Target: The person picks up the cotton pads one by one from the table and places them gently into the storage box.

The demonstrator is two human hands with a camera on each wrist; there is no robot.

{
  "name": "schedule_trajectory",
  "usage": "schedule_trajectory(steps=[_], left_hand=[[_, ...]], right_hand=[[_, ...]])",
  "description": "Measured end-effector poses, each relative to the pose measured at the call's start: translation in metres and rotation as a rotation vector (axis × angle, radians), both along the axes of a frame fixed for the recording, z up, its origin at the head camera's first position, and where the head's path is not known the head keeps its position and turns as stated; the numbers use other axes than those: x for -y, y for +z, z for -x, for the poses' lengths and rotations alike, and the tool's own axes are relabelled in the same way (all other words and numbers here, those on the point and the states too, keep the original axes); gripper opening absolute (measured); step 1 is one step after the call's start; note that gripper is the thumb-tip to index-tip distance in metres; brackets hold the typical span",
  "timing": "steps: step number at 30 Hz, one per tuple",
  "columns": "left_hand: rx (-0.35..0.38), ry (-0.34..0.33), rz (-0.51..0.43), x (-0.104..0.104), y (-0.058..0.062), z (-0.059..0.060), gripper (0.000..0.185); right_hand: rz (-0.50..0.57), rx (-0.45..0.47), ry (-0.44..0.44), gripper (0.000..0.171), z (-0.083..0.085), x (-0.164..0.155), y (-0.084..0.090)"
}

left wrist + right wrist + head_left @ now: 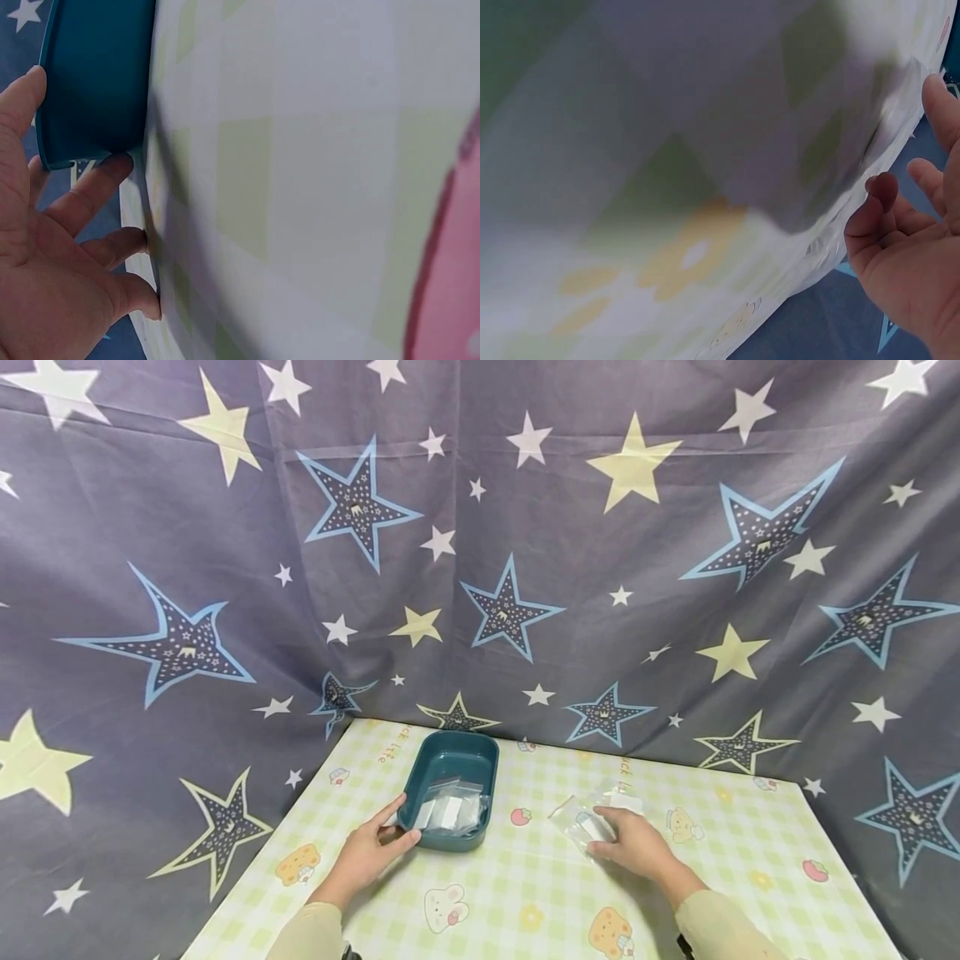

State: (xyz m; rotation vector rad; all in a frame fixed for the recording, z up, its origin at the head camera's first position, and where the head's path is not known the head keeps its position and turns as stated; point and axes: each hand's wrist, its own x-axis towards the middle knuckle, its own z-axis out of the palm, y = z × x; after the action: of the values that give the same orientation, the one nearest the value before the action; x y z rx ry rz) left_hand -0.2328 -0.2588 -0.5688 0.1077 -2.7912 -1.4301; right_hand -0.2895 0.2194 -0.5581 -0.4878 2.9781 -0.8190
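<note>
Perhaps home: star curtain (480, 543), cartoon tablecloth (540, 893)

You have one teal tray (450, 752) at lower centre of the head view, with what looks like two clear bags (450, 814) inside, though they overlap. Just right of centre, one more clear bag (581, 818) lies on the surface (525, 893). Two hands (371, 852) show, lower left and lower right.

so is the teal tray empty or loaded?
Loaded: clear plastic bags lie inside the teal tray, seen from the head view.
</note>
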Motion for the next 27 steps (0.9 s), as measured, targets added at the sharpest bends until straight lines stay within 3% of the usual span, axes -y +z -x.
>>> schedule_trajectory(steps=[15,27], left_hand=[[-0.014,-0.001,0.011,-0.001,-0.001,0.000,0.083],[-0.013,-0.002,0.008,0.000,-0.003,0.001,0.084]], right_hand=[[-0.074,-0.032,-0.027,0.072,-0.001,0.011,-0.006],[-0.173,-0.071,-0.059,0.068,-0.003,0.021,-0.002]])
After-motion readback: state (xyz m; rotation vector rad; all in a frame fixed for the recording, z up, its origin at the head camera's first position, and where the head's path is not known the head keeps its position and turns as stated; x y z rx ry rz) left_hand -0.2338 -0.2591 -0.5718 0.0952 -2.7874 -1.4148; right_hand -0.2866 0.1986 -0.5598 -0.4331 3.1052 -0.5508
